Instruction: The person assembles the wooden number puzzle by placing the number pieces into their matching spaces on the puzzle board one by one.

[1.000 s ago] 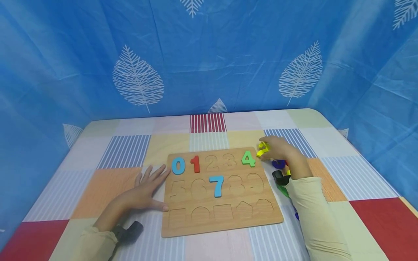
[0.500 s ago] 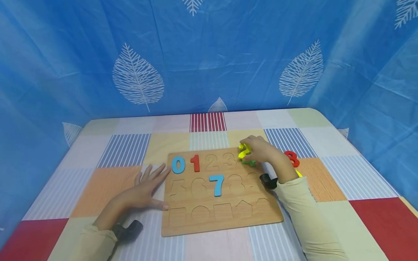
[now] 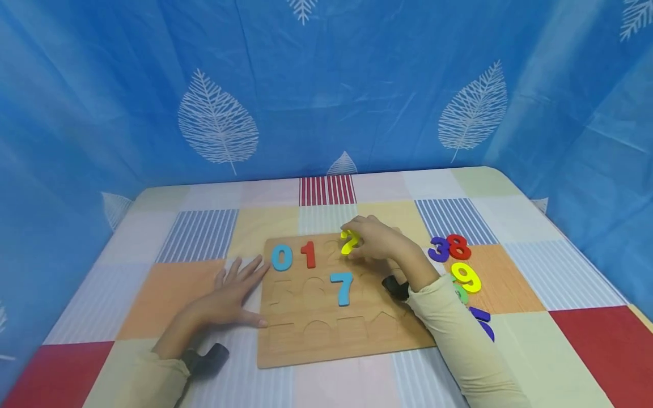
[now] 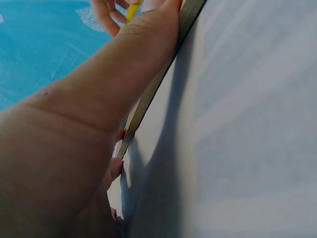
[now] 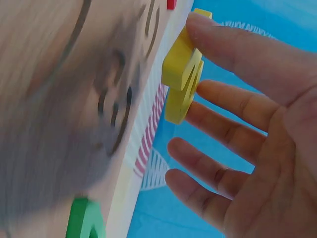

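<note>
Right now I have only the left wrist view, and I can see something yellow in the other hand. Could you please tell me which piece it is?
Observer: The right hand is pinching a yellow number 2.
Operator: Thank you. Which numbers does the head view show on the wooden board?
Observer: It shows a blue 0, a red 1 and a blue 7.
Operator: And where are the loose numbers, please?
Observer: They lie to the right of the board, with a purple 3, a red 8 and a yellow 9 among them.
</note>
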### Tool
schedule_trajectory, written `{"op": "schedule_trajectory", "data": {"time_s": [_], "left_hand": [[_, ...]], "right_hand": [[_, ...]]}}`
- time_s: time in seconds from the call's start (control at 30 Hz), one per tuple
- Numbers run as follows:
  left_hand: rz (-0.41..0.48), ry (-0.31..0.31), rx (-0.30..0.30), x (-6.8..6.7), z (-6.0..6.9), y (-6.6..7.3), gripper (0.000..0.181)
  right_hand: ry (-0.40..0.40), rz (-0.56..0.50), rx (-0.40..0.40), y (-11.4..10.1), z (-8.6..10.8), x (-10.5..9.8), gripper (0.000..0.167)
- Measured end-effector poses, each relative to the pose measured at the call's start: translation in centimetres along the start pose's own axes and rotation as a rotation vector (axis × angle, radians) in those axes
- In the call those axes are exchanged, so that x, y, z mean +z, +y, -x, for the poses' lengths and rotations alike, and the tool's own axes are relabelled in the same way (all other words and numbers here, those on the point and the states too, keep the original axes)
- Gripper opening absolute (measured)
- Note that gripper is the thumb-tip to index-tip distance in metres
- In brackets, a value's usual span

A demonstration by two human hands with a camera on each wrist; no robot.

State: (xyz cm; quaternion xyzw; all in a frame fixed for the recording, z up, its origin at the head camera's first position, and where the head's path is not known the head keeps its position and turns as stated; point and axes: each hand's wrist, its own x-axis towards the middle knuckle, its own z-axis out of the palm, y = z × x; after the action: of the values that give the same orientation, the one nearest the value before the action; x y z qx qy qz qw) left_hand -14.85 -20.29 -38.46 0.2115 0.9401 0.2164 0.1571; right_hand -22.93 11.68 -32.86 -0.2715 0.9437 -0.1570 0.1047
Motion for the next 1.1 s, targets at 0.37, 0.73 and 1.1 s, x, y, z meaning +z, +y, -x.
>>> {"op": "schedule_trajectory", "data": {"time_s": [0.37, 0.73, 1.1], "left_hand": [[0.023, -0.010, -0.026, -0.1, -0.2, 0.3, 0.111], [0.033, -0.023, -0.026, 0.2, 0.2, 0.3, 0.111], [0.021, -0.007, -0.010, -0.1, 0.1, 0.6, 0.111]], "right_hand": [[-0.054, 0.035, -0.009, -2.4, -1.7, 0.6, 0.057], [-0.091, 0.020, 0.012, -3.1, -1.9, 1.8, 0.055], [-0.101, 0.047, 0.021, -2.9, -2.3, 2.1, 0.048]]}}
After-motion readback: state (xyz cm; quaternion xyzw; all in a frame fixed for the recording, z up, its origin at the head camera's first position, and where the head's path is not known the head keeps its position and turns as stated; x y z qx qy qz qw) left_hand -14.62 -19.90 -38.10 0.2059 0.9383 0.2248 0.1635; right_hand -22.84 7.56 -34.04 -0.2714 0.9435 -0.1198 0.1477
